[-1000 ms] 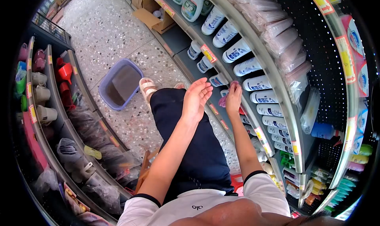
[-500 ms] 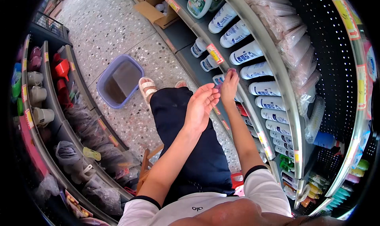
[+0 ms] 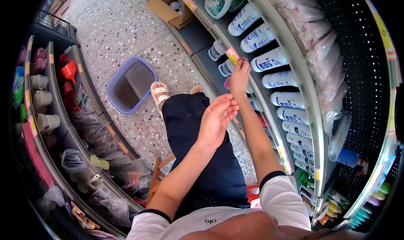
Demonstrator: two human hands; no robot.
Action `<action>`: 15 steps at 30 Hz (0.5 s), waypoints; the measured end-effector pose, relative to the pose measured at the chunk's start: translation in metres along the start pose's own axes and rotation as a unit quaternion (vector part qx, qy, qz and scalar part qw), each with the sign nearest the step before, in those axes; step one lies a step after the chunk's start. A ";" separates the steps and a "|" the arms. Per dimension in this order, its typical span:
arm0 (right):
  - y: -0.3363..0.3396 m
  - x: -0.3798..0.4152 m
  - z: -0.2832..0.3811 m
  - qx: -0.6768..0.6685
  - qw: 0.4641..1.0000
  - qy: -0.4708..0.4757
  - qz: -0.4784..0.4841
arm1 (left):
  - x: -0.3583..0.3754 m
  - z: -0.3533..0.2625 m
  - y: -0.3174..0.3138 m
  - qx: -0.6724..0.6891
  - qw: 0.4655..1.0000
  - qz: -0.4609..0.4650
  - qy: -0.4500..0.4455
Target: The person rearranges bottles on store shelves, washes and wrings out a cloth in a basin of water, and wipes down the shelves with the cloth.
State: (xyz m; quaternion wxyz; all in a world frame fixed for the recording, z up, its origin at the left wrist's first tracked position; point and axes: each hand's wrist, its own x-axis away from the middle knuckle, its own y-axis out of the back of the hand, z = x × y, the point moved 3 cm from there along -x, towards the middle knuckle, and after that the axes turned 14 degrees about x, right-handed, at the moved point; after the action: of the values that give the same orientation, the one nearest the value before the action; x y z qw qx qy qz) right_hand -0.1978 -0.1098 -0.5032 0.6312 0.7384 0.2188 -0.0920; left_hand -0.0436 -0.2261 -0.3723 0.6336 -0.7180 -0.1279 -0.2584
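Note:
My right hand (image 3: pixel 240 78) is closed round a pinkish-purple cloth (image 3: pixel 227 83), pressed on the shelf's front edge by a price label (image 3: pixel 232 55). Bits of the cloth stick out at the fingertips and beside the palm. My left hand (image 3: pixel 217 119) hangs palm up with fingers loosely curled and apart, holding nothing, close to the right wrist. White bottles with blue print (image 3: pixel 269 60) stand in a row on the shelf just behind the edge. Smaller white bottles (image 3: pixel 216 50) sit on the shelf below.
A purple basin (image 3: pixel 131 85) of murky water stands on the speckled floor (image 3: pixel 126 25) beside my sandalled feet. An open cardboard box (image 3: pixel 168 13) lies at the upper middle. Shelves with red scoops (image 3: pixel 69 71) and cups (image 3: pixel 48 122) line the left; a wooden stool (image 3: pixel 155 182) is near my legs.
My right hand has moved up along the shelf edge with the cloth, onto the price label. My left hand has shifted slightly to the right and down. The view has shifted a little.

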 end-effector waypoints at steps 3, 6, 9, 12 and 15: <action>-0.003 -0.012 0.008 0.003 1.000 0.002 0.016 | 0.001 0.000 0.001 -0.002 1.000 0.003 0.001; -0.005 -0.026 0.019 -0.006 1.000 0.003 0.013 | 0.000 -0.001 0.000 0.001 1.000 0.000 0.002; -0.003 -0.041 0.031 0.002 1.000 0.004 0.013 | 0.001 -0.002 -0.001 0.007 1.000 -0.001 0.002; -0.014 -0.051 0.039 -0.006 1.000 -0.008 0.014 | 0.000 -0.003 -0.002 0.007 1.000 -0.004 0.003; -0.018 -0.062 0.047 -0.009 1.000 -0.001 0.012 | 0.000 -0.005 0.000 0.011 1.000 -0.005 0.002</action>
State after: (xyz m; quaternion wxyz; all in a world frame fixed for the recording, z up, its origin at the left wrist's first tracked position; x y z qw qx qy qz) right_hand -0.2539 -0.1660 -0.5027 0.6388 0.7353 0.2102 -0.0838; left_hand -0.0451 -0.2312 -0.3720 0.6400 -0.7101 -0.1333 -0.2615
